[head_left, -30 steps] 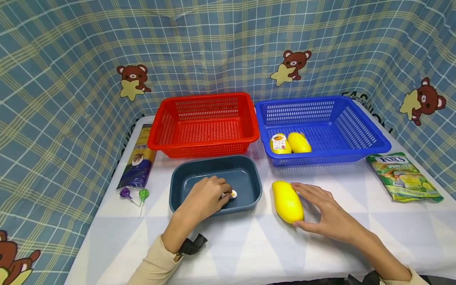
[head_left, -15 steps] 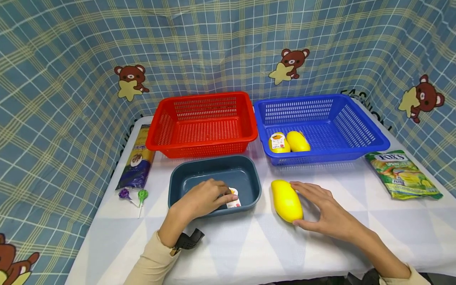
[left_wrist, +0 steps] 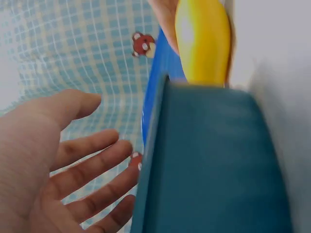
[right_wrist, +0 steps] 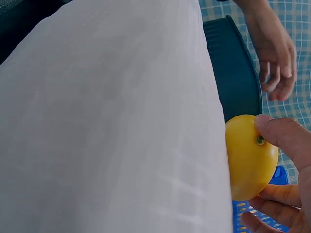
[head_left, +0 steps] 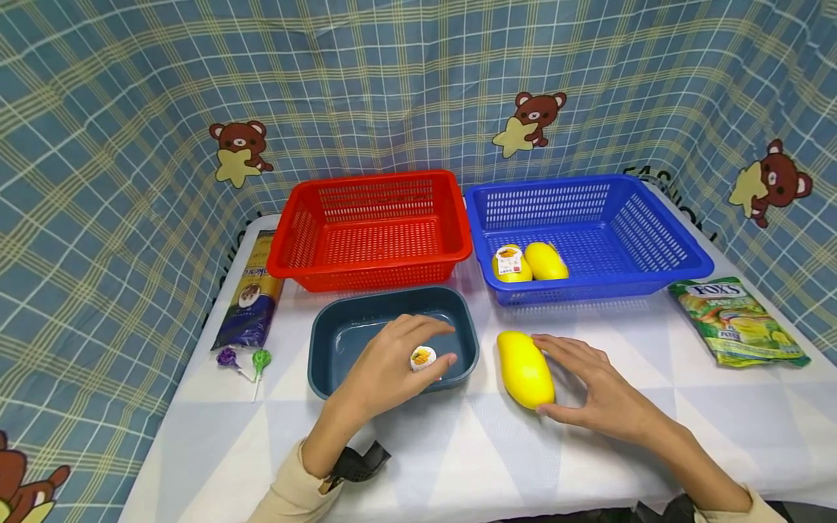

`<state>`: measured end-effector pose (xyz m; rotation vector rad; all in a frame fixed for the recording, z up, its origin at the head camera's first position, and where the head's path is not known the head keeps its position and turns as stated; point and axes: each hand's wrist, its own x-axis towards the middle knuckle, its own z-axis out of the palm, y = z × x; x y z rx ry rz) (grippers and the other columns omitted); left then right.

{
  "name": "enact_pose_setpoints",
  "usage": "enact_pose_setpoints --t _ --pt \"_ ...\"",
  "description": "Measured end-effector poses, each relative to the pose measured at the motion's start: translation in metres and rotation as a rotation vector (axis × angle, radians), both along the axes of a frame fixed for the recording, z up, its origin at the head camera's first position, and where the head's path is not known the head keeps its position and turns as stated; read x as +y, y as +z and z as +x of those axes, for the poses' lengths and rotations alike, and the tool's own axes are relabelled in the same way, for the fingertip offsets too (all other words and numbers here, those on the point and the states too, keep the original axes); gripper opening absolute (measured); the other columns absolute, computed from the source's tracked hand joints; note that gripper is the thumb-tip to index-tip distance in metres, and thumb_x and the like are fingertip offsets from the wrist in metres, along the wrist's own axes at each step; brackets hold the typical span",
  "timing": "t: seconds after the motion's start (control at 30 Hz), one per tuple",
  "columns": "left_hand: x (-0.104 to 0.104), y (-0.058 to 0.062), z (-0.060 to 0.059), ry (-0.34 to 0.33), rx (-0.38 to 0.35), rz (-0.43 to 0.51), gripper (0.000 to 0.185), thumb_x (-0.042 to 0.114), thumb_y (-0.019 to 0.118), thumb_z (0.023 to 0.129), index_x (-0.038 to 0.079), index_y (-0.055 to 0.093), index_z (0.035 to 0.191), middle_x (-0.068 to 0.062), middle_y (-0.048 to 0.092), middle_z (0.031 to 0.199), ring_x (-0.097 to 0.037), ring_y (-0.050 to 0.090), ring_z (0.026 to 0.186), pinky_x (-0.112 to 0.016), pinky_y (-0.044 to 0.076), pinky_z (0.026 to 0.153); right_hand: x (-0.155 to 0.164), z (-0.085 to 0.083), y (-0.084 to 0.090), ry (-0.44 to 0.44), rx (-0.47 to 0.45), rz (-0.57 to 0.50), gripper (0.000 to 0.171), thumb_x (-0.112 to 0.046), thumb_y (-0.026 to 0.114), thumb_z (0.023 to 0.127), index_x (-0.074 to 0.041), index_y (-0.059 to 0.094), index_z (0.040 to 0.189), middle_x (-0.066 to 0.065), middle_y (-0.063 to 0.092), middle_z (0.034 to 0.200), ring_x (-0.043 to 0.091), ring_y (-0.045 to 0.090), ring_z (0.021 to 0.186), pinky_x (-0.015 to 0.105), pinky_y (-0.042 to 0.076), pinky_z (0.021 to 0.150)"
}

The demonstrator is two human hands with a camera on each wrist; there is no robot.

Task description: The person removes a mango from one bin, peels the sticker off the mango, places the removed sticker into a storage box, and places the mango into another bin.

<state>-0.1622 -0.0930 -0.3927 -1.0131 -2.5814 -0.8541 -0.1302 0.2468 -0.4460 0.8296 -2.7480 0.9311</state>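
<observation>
Left hand (head_left: 386,368) over tub (head_left: 366,312), fingers spread — right hand (head_left: 607,396) pinches mango (head_left: 525,370) right of tub — stem (right_wrist: 260,140) only in right wrist view.

Can read "FOX'S" on green packet (head_left: 739,323). Can make out black letters (head_left: 644,173), roughly "FAS", on checked cloth (head_left: 392,87). Can't resolve lettering on gold-and-blue packet (head_left: 251,298), label (head_left: 508,259) on yellow fruit (head_left: 513,277) in blue basket (head_left: 601,288), or white sticker (head_left: 423,357) in dark tub (head_left: 353,338).

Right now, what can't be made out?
Head: item behind the left hand; only its label shows.
Head: fine print on green bag; too small.
Left wrist: inside the tub; wall blocks it.
Left wrist: held mango, cut by top edge.
Right wrist: right hand, cut by right edge.
</observation>
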Motion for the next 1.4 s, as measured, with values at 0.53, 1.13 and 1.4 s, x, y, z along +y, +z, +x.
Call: enact_pose_setpoints --t 0.53,1.13,1.4 --pt "0.021 -0.004 0.005 -0.048 0.068 0.100 0.040 0.035 0.074 0.090 0.016 0.069 0.125 0.006 0.065 0.124 -0.012 0.056 0.114 -0.032 0.045 0.102 0.002 0.001 -0.003 0.008 -0.005 -0.016 0.090 -0.044 0.087 0.076 -0.019 0.045 0.152 0.000 0.047 0.150 0.027 0.041 0.135 0.055 0.028 0.101" --pt "-0.078 0.036 -0.012 0.228 0.118 0.212 0.042 0.019 0.081 0.085 0.012 0.069 0.125 -0.001 0.066 0.125 -0.020 0.058 0.108 -0.043 0.050 0.091 0.002 0.002 -0.003 0.001 0.042 -0.022 0.092 -0.039 0.090 0.073 -0.017 0.046 0.151 -0.001 0.048 0.150 0.024 0.043 0.135 0.041 0.027 0.105" --pt "-0.134 0.046 -0.027 0.390 0.172 0.245 0.037 0.016 0.078 0.087 0.012 0.071 0.123 -0.006 0.067 0.117 -0.019 0.057 0.091 -0.023 0.045 0.072 0.001 0.003 -0.004 0.010 0.054 -0.022 0.094 -0.035 0.092 0.072 -0.017 0.046 0.151 0.000 0.047 0.151 0.022 0.042 0.135 0.036 0.026 0.105"
